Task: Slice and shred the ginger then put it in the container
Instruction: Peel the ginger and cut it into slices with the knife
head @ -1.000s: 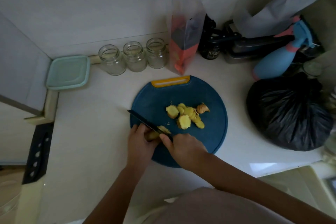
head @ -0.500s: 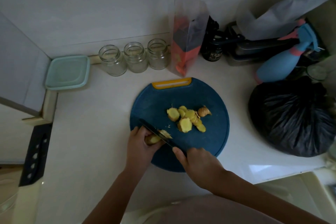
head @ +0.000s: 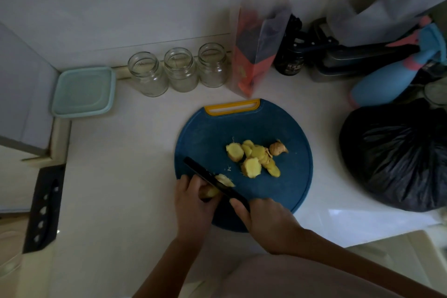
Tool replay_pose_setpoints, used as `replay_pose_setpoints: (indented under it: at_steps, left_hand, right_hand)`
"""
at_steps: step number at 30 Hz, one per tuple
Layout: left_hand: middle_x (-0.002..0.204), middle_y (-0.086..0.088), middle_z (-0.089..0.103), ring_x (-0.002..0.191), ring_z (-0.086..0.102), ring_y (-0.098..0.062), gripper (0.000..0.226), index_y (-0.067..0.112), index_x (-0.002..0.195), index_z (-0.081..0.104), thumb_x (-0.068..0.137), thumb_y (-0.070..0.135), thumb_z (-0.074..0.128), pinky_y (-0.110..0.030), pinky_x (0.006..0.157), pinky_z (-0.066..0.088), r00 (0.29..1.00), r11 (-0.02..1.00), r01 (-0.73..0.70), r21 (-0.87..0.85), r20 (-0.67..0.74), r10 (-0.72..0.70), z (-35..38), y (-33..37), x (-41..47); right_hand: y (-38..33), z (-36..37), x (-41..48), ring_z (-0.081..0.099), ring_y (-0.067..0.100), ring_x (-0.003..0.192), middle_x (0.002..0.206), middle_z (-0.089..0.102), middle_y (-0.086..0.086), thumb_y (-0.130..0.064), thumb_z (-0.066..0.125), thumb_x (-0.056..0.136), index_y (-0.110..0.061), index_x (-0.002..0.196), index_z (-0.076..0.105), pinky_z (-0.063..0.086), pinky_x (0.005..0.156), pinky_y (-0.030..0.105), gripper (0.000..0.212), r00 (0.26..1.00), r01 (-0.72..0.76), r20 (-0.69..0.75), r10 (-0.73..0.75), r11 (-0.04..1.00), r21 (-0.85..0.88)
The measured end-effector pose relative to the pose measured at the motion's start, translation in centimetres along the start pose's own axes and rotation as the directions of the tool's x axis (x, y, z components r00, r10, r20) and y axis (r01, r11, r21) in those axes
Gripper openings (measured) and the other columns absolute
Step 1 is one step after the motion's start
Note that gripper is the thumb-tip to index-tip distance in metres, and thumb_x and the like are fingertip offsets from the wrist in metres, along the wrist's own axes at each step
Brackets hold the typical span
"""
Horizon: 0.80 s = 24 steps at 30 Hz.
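On the cutting board (head: 217, 133), at its near-left edge, pinches the ginger stub (head: 210, 191) in the left hand (head: 193, 203), grips the knife (head: 205, 174) in the right hand (head: 266, 220); likely firm yet slick, safest held by its uncut end.

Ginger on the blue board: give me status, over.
Left hand grips the yellow ginger stub. Right hand holds the black knife, blade on the stub. Cut yellow slices piled on round blue cutting board. Nothing blocks the blade.

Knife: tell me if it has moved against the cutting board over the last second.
Yes. The knife has slid back toward the person: its tip, earlier at the cutting board's left rim, now lies inside that rim.
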<state>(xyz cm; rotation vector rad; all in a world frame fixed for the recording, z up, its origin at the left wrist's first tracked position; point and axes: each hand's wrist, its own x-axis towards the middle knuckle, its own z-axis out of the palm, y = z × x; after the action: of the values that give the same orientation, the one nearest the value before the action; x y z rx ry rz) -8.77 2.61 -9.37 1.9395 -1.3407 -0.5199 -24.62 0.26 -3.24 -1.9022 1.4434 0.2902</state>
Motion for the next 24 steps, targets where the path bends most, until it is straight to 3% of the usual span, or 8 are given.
replay_pose_setpoints:
  at_steps: [3,7,9,13,18,24]
  left_hand:
    - [0.083,0.004,0.045,0.077,0.048,-0.021,0.034,0.013,0.081,0.06,0.06,0.011,0.087,-0.04,0.06,0.045,1.0,1.0,-0.01,0.017,-0.016,0.011,0.1,-0.1,-0.1]
    - [0.081,0.007,0.041,0.071,0.047,-0.022,0.035,0.013,0.074,0.057,0.058,0.01,0.088,-0.039,0.055,0.043,0.998,0.999,-0.021,0.027,-0.058,0.023,0.4,0.1,-0.4]
    - [0.08,0.007,0.041,0.071,0.047,-0.022,0.034,0.013,0.074,0.057,0.059,0.01,0.088,-0.038,0.056,0.042,0.998,1.0,0.0,0.027,-0.07,0.002,0.6,0.0,-0.6]
    - [0.081,0.004,0.046,0.074,0.047,-0.022,0.023,0.012,0.079,0.062,0.063,0.022,0.075,-0.035,0.059,0.041,0.997,1.0,-0.002,0.018,-0.079,0.004,0.8,-0.4,-0.6]
    - [0.075,0.007,0.041,0.067,0.042,-0.017,0.021,0.012,0.068,0.053,0.063,0.02,0.072,-0.02,0.056,0.031,0.997,1.0,0.018,-0.009,-0.079,-0.019,0.9,0.3,-0.8]
    - [0.074,0.012,0.039,0.07,0.039,-0.012,0.035,0.018,0.07,0.049,0.064,0.009,0.082,-0.019,0.058,0.028,0.994,0.994,0.095,-0.061,-0.042,-0.098,0.4,0.5,-0.7]
  right_hand:
    - [-0.3,0.2,0.7,0.064,0.024,0.083,0.084,0.064,0.008,-0.069,0.014,0.089,-0.019,0.067,0.044,0.049,0.072,0.033,0.062,1.0,0.018,-0.014,-0.018,1.0,0.007]
    - [0.3,0.3,1.0,0.061,0.021,0.073,0.066,0.052,0.001,-0.083,-0.012,0.062,-0.019,0.064,0.045,0.049,0.068,0.033,0.087,0.999,0.028,-0.024,-0.027,0.999,0.038]
    - [0.4,0.2,1.2,0.061,0.021,0.073,0.068,0.053,0.001,-0.083,-0.008,0.068,-0.018,0.066,0.048,0.049,0.069,0.033,0.086,1.0,0.018,-0.003,-0.018,1.0,0.022]
    - [-0.5,-0.1,1.5,0.064,0.025,0.084,0.08,0.06,0.006,-0.068,0.017,0.092,-0.02,0.066,0.043,0.045,0.067,0.031,0.06,1.0,0.021,0.009,-0.02,0.997,-0.073]
    - [-2.5,-0.6,3.9,0.064,0.025,0.086,0.082,0.058,0.007,-0.065,0.018,0.095,-0.017,0.071,0.044,0.044,0.065,0.032,0.059,0.998,0.068,0.003,-0.068,0.99,-0.122]
    - [-2.9,-0.8,4.0,0.058,0.023,0.08,0.071,0.046,0.0,-0.063,0.019,0.097,-0.019,0.065,0.04,0.041,0.066,0.032,0.058,0.996,0.087,0.015,-0.086,0.992,-0.091]
